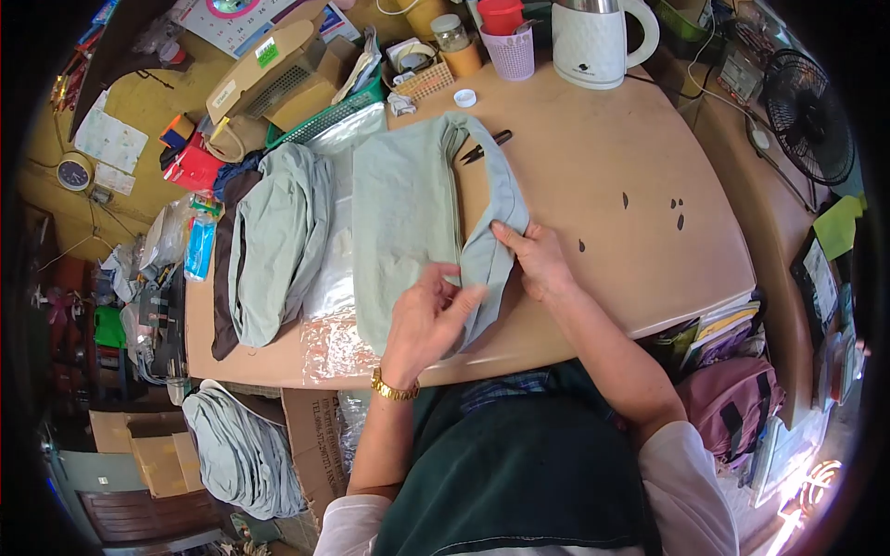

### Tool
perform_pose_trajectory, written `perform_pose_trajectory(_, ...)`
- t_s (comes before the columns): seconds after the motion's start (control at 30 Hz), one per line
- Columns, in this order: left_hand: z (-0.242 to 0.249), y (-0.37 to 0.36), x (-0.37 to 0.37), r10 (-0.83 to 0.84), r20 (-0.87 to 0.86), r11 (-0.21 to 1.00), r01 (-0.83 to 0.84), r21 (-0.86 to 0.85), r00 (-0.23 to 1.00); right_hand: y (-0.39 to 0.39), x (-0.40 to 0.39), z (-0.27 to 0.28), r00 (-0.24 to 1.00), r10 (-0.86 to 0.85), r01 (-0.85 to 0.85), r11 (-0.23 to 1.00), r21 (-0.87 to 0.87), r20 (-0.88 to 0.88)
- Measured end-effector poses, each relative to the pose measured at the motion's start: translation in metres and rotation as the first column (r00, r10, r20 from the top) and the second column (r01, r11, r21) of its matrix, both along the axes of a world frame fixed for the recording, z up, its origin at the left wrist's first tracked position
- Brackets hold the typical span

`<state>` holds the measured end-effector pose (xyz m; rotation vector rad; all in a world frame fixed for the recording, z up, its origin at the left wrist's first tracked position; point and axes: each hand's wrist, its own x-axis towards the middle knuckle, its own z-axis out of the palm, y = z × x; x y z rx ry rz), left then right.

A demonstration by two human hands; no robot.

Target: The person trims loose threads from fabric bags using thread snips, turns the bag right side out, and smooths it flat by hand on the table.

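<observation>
A grey-green folded cloth (403, 204) lies on the tan table (593, 176), with a narrower bluish strip (496, 185) of it turned out along its right side. My right hand (536, 258) pinches the outer edge of this strip between thumb and fingers. Over the lower part of the cloth is my left hand (428, 320), a gold watch on its wrist, its thumb and fingers apart near the strip. Black thread snips (487, 146) lie just beyond the strip. Left of the cloth are clear plastic sheets (329, 278) and a second grey-green garment pile (283, 232).
A white kettle (591, 42), a lilac basket (508, 54) and jars (451, 34) stand at the back. Behind the garments are a green tray (324, 119) and cardboard box (301, 79). A black fan (808, 116) is at right. More folded cloth (243, 454) sits below the table's left edge.
</observation>
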<state>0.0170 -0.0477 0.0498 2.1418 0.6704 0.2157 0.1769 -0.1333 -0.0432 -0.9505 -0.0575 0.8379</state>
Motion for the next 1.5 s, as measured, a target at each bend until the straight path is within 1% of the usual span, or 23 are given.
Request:
perform_pose_trajectory(0.03, 0.007, -0.005, 0.0, -0.043, -0.107, 0.99, 0.057, 0.131, 0.993, 0.0, -0.001, 0.0, 1.0, 0.0, 0.0, 1.0, -0.001, -0.001)
perform_pose_trajectory(0.13, -0.007, -0.001, -0.002, 0.0, -0.043, 0.995, 0.004, 0.098, 0.999, -0.006, -0.005, 0.011, 0.998, -0.018, 0.019, 1.0, 0.011, -0.062)
perform_pose_trajectory(0.2, -0.015, 0.001, -0.004, 0.024, 0.026, 0.997, -0.026, 0.073, 0.999, -0.021, -0.012, 0.024, 0.946, 0.24, -0.234, 0.971, 0.051, -0.218)
perform_pose_trajectory(0.23, -0.017, 0.0, -0.004, 0.045, 0.096, 0.998, -0.049, 0.045, 0.994, -0.025, -0.02, 0.025, 0.945, 0.242, -0.237, 0.97, 0.049, -0.22)
perform_pose_trajectory(0.3, -0.019, -0.001, -0.005, 0.037, 0.075, 0.997, -0.042, 0.061, 0.997, -0.034, -0.037, 0.024, 0.946, 0.322, -0.323, 0.945, -0.04, -0.031)
perform_pose_trajectory(0.37, -0.021, 0.0, -0.003, 0.024, 0.057, 0.996, -0.028, 0.081, 0.998, -0.032, -0.04, 0.002, 0.959, 0.272, -0.275, 0.961, -0.031, -0.075)
perform_pose_trajectory(0.43, -0.023, 0.002, -0.002, 0.042, 0.163, 0.991, -0.021, -0.129, 0.986, -0.031, -0.042, -0.002, 0.968, 0.219, -0.224, 0.974, -0.022, -0.122)
perform_pose_trajectory(0.53, -0.022, 0.006, 0.003, 0.068, 0.072, 0.991, -0.059, -0.123, 0.995, -0.03, -0.048, 0.005, 0.98, 0.19, -0.195, 0.977, -0.087, -0.054)
perform_pose_trajectory(0.57, -0.022, 0.008, 0.006, 0.071, 0.076, 0.991, -0.062, -0.123, 0.995, -0.03, -0.051, 0.011, 0.982, 0.182, -0.175, 0.978, -0.11, 0.054)
perform_pose_trajectory(0.63, -0.025, 0.012, 0.012, 0.102, 0.081, 0.994, -0.104, 0.025, 0.992, -0.027, -0.056, 0.016, 0.97, 0.177, -0.157, 0.979, -0.13, 0.167)
perform_pose_trajectory(0.7, -0.029, 0.018, 0.01, 0.076, 0.093, 0.997, -0.074, -0.02, 0.993, -0.024, -0.056, 0.019, 0.957, -0.009, 0.089, 0.96, 0.265, -0.289)
perform_pose_trajectory(0.77, -0.03, 0.017, 0.012, 0.041, 0.102, 0.997, -0.035, -0.066, 0.994, -0.026, -0.052, 0.006, 0.977, -0.013, 0.062, 0.972, 0.227, -0.211)
perform_pose_trajectory(0.97, -0.028, 0.007, 0.019, 0.019, 0.108, 0.99, -0.035, 0.14, 0.994, -0.022, -0.055, -0.01, 0.993, -0.019, 0.039, 0.983, 0.179, -0.113)
perform_pose_trajectory(1.03, -0.035, -0.002, 0.022, 0.078, 0.309, 0.997, -0.082, -0.001, 0.948, -0.021, -0.057, -0.012, 0.993, -0.015, 0.038, 0.979, 0.202, -0.117)
perform_pose_trajectory(1.17, -0.02, -0.005, 0.025, 0.139, 0.287, 0.979, -0.175, 0.103, 0.948, -0.029, -0.065, 0.013, 0.999, -0.008, 0.013, 0.993, 0.114, -0.042)
perform_pose_trajectory(1.23, -0.007, 0.011, 0.019, -0.138, 0.138, 0.967, 0.103, 0.235, 0.981, -0.043, -0.051, 0.015, 0.999, 0.016, -0.015, 0.999, 0.043, -0.028)
perform_pose_trajectory(1.27, -0.01, 0.026, 0.015, -0.136, 0.141, 0.967, 0.1, 0.234, 0.981, -0.057, -0.029, 0.011, 0.999, -0.016, 0.015, 0.999, -0.04, -0.04)
perform_pose_trajectory(1.3, -0.019, 0.044, 0.01, -0.202, 0.031, 0.844, 0.158, 0.512, 0.979, -0.075, -0.001, 0.012, 0.933, -0.103, 0.175, 0.967, -0.186, 0.344)
perform_pose_trajectory(1.33, -0.027, 0.055, 0.007, -0.232, -0.095, 0.639, 0.226, 0.735, 0.968, -0.088, 0.016, 0.019, 0.723, -0.11, 0.373, 0.893, -0.252, 0.683)
perform_pose_trajectory(1.37, -0.03, 0.059, 0.007, -0.188, -0.209, 0.747, 0.278, 0.605, 0.96, -0.093, 0.014, 0.03, 0.719, -0.11, 0.377, 0.892, -0.251, 0.686)
perform_pose_trajectory(1.43, -0.049, 0.04, 0.009, -0.221, -0.279, 0.698, 0.351, 0.624, 0.935, -0.105, 0.009, 0.052, 0.223, -0.094, 0.666, 0.742, -0.082, 0.97)
perform_pose_trajectory(1.47, -0.059, 0.026, 0.012, -0.246, -0.362, 0.65, 0.43, 0.627, 0.899, -0.108, -0.006, 0.059, 0.247, 0.114, 0.474, 0.852, -0.223, 0.962)
perform_pose_trajectory(1.5, -0.034, -0.003, 0.018, -0.157, -0.488, 0.825, 0.385, 0.413, 0.859, -0.107, -0.031, 0.062, 0.228, 0.32, 0.261, 0.89, -0.374, 0.92)
